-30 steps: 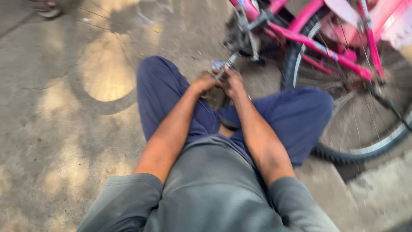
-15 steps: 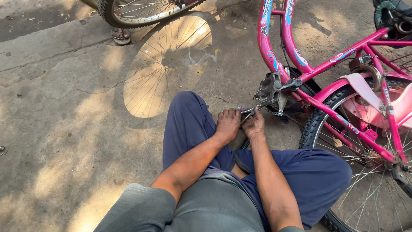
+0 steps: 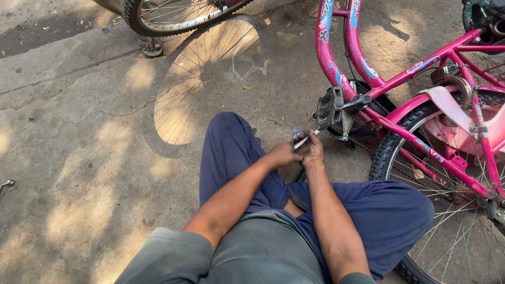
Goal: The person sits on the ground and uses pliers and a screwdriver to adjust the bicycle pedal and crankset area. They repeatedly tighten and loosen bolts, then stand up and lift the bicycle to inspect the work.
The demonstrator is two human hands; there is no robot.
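I sit on the concrete ground (image 3: 79, 158) with my knees apart. My left hand (image 3: 281, 155) and my right hand (image 3: 314, 152) meet just in front of my knees. The fingers of both hands are curled and pinch a small thin metal tool (image 3: 302, 142) between them. The tool is just beside the grey pedal (image 3: 330, 108) of the pink bike (image 3: 400, 84). The bike's back wheel (image 3: 447, 200) is near my right leg. Another wheel (image 3: 173, 13) stands at the far edge of the ground.
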